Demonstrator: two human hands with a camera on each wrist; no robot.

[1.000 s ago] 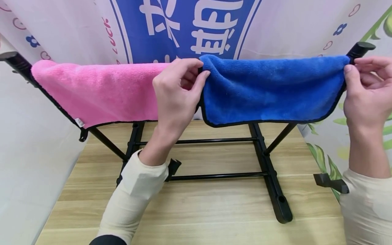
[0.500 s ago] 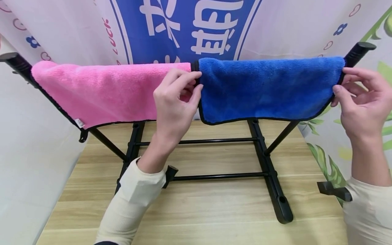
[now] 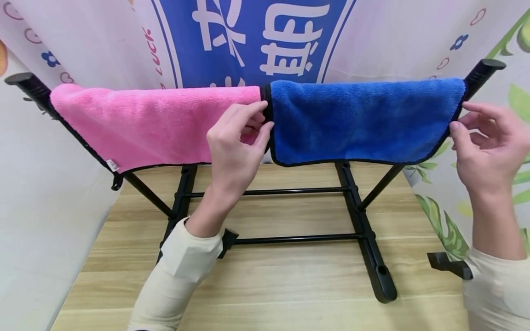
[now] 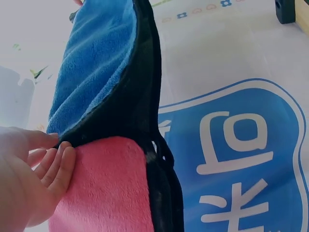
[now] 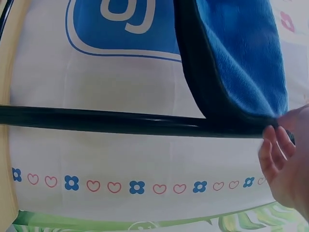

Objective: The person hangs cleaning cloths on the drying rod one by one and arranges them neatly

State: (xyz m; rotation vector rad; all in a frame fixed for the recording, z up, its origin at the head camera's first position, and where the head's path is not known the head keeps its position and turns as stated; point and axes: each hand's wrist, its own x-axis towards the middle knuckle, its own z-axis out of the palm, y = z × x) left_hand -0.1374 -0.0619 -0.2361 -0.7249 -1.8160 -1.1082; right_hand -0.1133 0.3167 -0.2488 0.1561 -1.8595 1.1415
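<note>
A plush blue towel (image 3: 364,122) with black edging is draped over the right half of a black rack's top bar. Left of it hangs a pink towel (image 3: 157,124), also black-edged, with a small white label. My left hand (image 3: 238,142) pinches the blue towel's left edge, where the two towels meet, and overlaps the pink one. At the blue towel's right edge, my right hand (image 3: 488,142) holds the black binding between thumb and fingers. The right wrist view shows that binding (image 5: 198,63) right against the rack's dark post (image 5: 106,120).
The rack's feet (image 3: 366,239) and crossbars (image 3: 294,239) stand on a wood-grain table (image 3: 314,285). Behind hangs a printed curtain (image 3: 372,41) with blue lettering. Capped post ends (image 3: 484,69) rise at both sides. Black mounts stick out from both cream sleeves (image 3: 182,276).
Both hands have slid down along the blue towel's side edges. Its front looks smoother, and the lower hem sits slightly higher. The black edging between the towels now shows at the top.
</note>
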